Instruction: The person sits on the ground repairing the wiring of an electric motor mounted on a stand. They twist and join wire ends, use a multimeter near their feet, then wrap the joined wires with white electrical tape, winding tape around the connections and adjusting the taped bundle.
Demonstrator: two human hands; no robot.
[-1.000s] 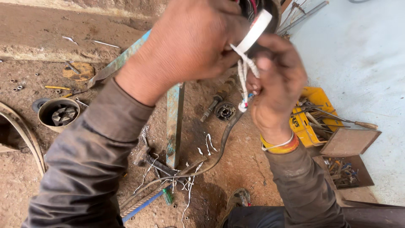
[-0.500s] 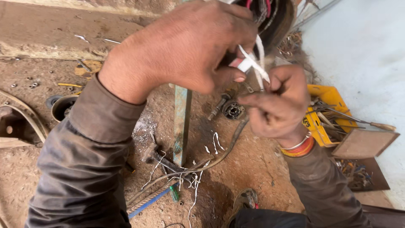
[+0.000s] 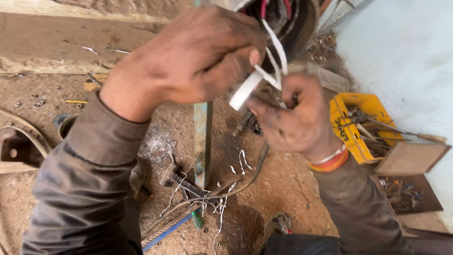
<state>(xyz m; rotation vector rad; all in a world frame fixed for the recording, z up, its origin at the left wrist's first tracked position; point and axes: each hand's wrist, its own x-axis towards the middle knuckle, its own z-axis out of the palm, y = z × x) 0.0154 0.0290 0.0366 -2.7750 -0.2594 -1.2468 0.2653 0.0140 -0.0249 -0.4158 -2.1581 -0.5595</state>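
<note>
Head view: left hand now pinching white sleeve upper centre; right hand gripping white cords, apparently tightening since earlier.

The left hand is placed at upper centre of the frame, touching the strip, with the right hand just right of it. A crate of tools is seen at right, and a hammer lies on the ground at lower centre.

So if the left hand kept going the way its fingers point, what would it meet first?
Probably the right hand: the left hand points right, with its grip on a white strip that already reaches the right fingers. Depth is unclear.
</note>
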